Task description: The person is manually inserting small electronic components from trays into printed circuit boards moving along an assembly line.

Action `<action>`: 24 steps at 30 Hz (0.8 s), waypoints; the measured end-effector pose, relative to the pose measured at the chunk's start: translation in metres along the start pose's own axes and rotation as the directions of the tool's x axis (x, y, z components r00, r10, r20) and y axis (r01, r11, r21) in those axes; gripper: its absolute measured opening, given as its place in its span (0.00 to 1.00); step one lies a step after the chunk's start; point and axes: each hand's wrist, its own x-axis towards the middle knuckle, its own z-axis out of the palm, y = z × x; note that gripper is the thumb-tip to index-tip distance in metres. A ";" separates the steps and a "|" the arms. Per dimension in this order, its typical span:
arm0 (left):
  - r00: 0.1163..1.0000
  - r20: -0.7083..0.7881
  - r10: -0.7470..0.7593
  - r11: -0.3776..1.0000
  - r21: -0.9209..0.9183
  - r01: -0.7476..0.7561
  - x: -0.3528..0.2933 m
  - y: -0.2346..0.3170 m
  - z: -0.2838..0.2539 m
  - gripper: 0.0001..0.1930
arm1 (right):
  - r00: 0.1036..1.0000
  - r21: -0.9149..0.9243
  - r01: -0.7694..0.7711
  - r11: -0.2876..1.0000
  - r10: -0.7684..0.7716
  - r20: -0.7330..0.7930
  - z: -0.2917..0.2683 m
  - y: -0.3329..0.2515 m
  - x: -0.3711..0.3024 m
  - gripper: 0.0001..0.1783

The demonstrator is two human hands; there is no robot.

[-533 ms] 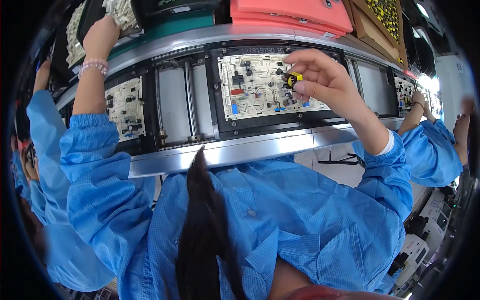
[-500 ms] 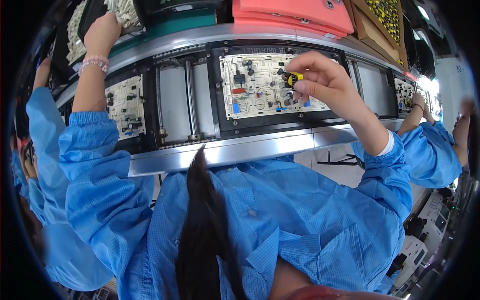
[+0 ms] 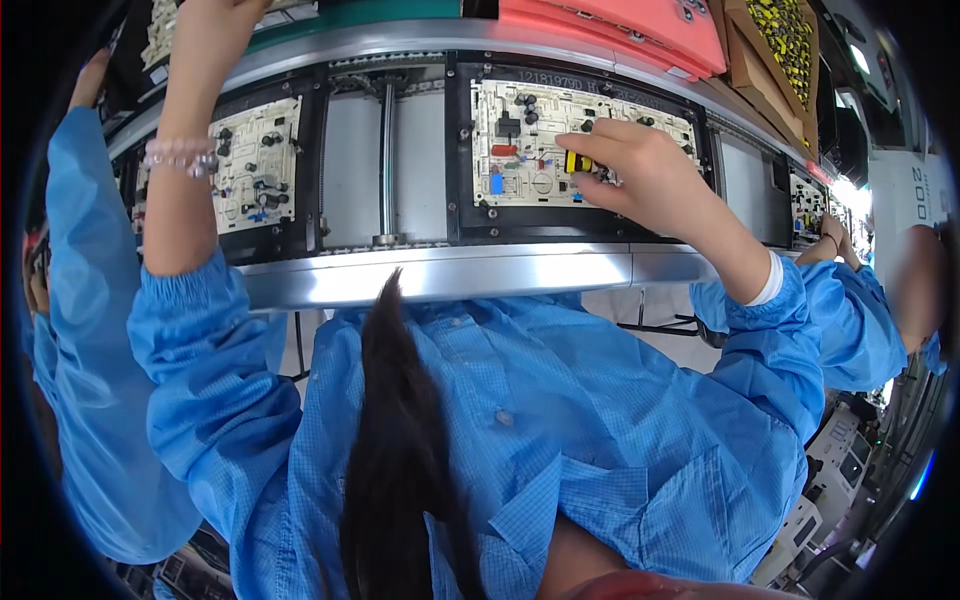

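My right hand [image 3: 640, 172] is over the circuit board [image 3: 520, 185] in the middle, a pale board carrying many small parts. Thumb and fingertips close around a small yellow-and-black transformer [image 3: 578, 162] low over the board, perhaps touching it; its underside cannot be seen. A black frame [image 3: 462, 205] surrounds this board. My left hand [image 3: 210, 35], with a beaded bracelet on the wrist, reaches to the far left by a container of pale parts [image 3: 162, 30]. The top edge cuts off its fingers, so what they touch is hidden.
Another populated board [image 3: 262, 160] sits in a frame to the left. A metal rail [image 3: 420, 275] runs along the near side. Pink foam sheets [image 3: 620, 35] and a cardboard box of yellow-and-black parts [image 3: 745, 75] stand behind. Co-workers' sleeves [image 3: 85, 250] show at both sides.
My right hand has lowered the transformer from above the board to close over it. My left hand has moved up, partly out of the picture. The whole view has shifted slightly.
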 end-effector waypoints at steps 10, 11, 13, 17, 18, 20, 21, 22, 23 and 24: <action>0.971 0.088 -0.221 0.952 -0.198 0.235 -0.083 0.029 -0.011 0.11 | 1.000 0.019 0.007 1.000 -0.007 -0.014 0.016 0.012 0.002 0.18; 0.970 0.090 -0.228 0.950 -0.198 0.241 -0.090 0.032 -0.014 0.11 | 1.000 0.015 0.008 1.000 -0.008 -0.014 0.017 0.014 0.003 0.18; 0.982 0.027 -0.186 0.981 -0.045 0.187 -0.101 0.032 -0.019 0.11 | 1.000 0.014 0.006 1.000 -0.006 -0.011 0.017 0.017 0.004 0.18; 0.952 0.061 -0.300 0.953 -0.027 0.302 -0.130 0.021 -0.031 0.09 | 1.000 0.091 -0.020 0.996 0.020 -0.004 0.020 0.021 0.002 0.17; 0.952 0.063 -0.300 0.953 -0.028 0.303 -0.136 0.017 -0.033 0.09 | 1.000 0.123 -0.023 0.992 0.025 -0.008 0.020 0.021 0.002 0.17; 0.938 0.096 -0.333 0.942 -0.019 0.336 -0.146 0.008 -0.037 0.08 | 1.000 0.112 -0.017 0.994 0.018 -0.003 0.018 0.021 0.002 0.17; 0.936 0.101 -0.337 0.940 -0.019 0.340 -0.149 0.006 -0.039 0.08 | 1.000 0.100 -0.010 0.995 0.009 0.002 0.017 0.020 0.003 0.17; 0.926 0.090 -0.368 0.927 -0.043 0.372 -0.151 0.005 -0.041 0.09 | 1.000 0.103 -0.012 0.995 0.012 0.006 0.016 0.020 0.005 0.17; 0.915 0.076 -0.395 0.914 -0.068 0.400 -0.154 0.005 -0.042 0.09 | 1.000 0.080 -0.005 0.997 0.004 0.016 0.015 0.019 0.005 0.17; 0.915 0.076 -0.396 0.914 -0.069 0.401 -0.156 0.005 -0.044 0.09 | 1.000 0.057 0.002 0.998 -0.003 0.026 0.014 0.018 0.005 0.16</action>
